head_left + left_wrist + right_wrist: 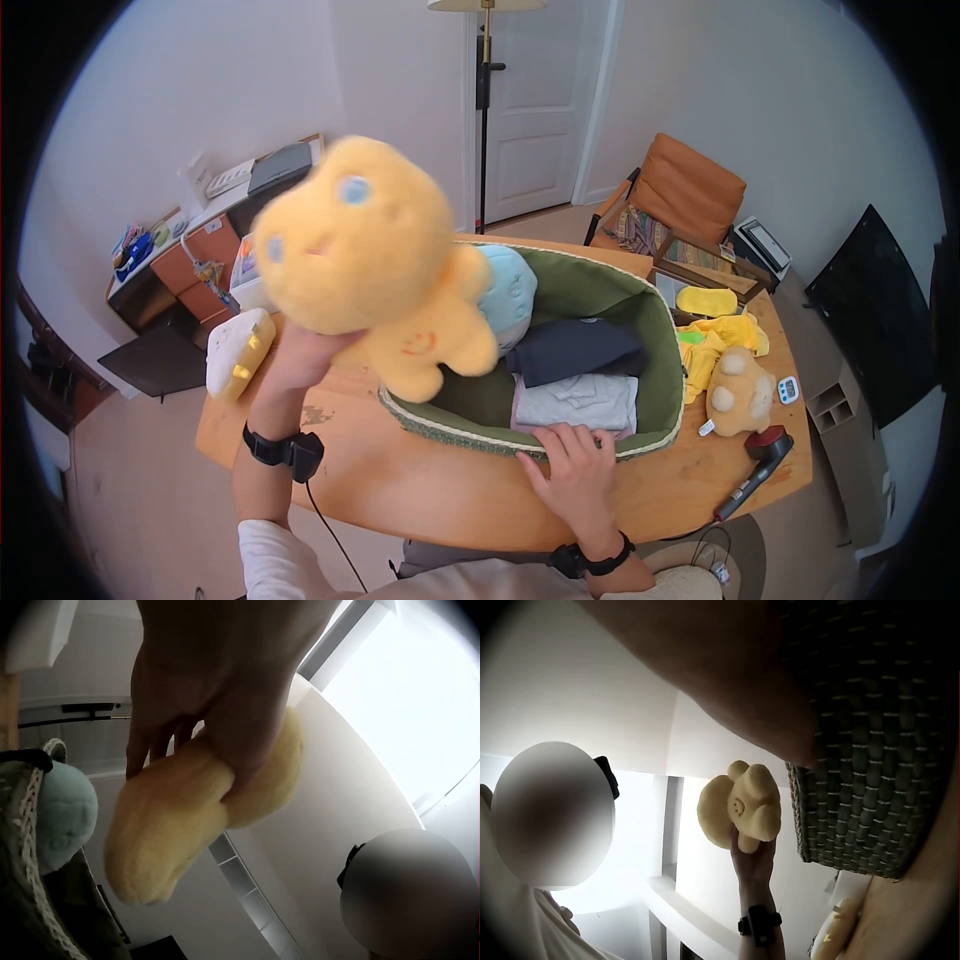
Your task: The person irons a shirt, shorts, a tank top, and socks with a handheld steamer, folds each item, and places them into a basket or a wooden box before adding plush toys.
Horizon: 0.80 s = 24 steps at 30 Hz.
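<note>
Plush [360,250] high by basket's [658,335] left end

My left hand [303,360] pinches the plush, its long axis slanting head far-left, feet near-right, basketward; my right hand [580,475] rests on the near side, its grip I cannot tell.

Yellow plush toy [365,250], white-trimmed green basket [595,283], light-blue plush [510,298], navy cloth [575,352]

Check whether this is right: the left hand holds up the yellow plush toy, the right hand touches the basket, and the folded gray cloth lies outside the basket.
Wrong on one point: the head view shows the folded gray cloth inside the basket. The left hand holds up the yellow plush toy; the right hand touches the basket.
</note>
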Available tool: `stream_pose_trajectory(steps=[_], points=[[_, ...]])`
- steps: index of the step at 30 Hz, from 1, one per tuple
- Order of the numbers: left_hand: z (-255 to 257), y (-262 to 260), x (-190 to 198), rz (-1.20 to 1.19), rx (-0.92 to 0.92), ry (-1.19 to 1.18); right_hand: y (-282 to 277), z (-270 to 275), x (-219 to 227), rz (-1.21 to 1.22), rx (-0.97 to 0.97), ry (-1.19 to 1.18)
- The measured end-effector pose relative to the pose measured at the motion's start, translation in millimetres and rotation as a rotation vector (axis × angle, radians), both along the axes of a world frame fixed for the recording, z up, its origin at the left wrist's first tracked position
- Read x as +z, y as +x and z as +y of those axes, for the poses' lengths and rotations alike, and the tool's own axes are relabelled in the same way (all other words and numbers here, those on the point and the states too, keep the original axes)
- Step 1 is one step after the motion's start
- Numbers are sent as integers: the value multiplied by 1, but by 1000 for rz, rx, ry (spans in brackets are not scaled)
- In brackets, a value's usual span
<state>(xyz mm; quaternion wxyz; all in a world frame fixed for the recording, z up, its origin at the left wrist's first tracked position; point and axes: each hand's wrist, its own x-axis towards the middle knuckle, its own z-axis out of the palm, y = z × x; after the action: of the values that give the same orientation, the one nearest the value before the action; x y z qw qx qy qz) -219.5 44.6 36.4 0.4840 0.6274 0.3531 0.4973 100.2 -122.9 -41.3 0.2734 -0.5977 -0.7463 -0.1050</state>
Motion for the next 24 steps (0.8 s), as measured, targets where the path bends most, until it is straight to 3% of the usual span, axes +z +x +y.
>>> stream_pose_trajectory(steps=[1,3,5,7,9,10,11,13,16,17,19,21,24], points=[[2,13,0,-2,-3,1,0,0,0,-4,6,-5],[3,37,-1,397,-277,214,1,0,-1,8,10,1],[-11,58,12,589,-214,82,2,1,-1,30,15,1],[-11,67,13,680,-182,98,1,0,-1,26,5,-4],[-13,77,19,649,-117,473,0,1,-2,19,-1,13],[-16,84,30,684,-181,662,2,1,-2,-2,-1,49],[-21,93,42,677,-185,654,3,0,-2,-8,-3,38],[-29,112,57,794,-515,787,4,1,-3,34,4,-37],[-30,141,37,926,-652,897,3,0,-3,58,39,10],[-29,146,32,924,-647,888,3,-1,-2,56,46,3],[-22,150,28,1239,-511,919,6,-2,-1,23,56,-6],[-13,143,34,1277,-428,957,7,-2,-1,17,68,-20],[2,120,57,1208,-405,742,8,-2,-3,8,66,-17]])
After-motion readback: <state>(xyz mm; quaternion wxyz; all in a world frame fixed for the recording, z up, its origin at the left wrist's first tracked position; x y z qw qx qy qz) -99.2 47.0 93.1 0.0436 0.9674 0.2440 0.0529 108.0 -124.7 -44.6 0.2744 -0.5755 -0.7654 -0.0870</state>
